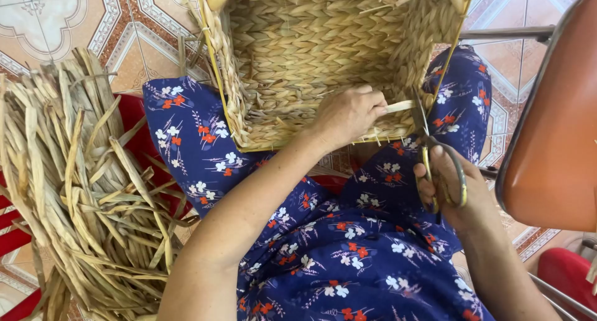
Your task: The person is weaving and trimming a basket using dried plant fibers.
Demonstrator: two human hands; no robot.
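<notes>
A seated person in blue floral clothing is resting a woven basket (323, 53) on the lap, its open mouth facing the camera; the plaited walls are looking stiff yet light, and the yellow-edged rim (210, 60) is appearing to be the firmest place to grip it. Well to the outer side of the left forearm, a large bundle of dried straw leaves (81, 190) is lying over a red stool (134, 119). Beyond the right wrist, an orange-brown chair seat (553, 128) is standing apart from the work. The left hand (348, 112) is reaching into the basket, its fingers clenched around a loose pale strip end (399, 106) that is projecting just past the fingertips; the strip is judged dry, thin and brittle, best pinched close to the weave. The right hand (448, 187) is grasping a pair of scissors (435, 150), fingers threaded through the yellow-green loops, the blades parted and pointing upward, touching the strip just beside the left fingertips.
</notes>
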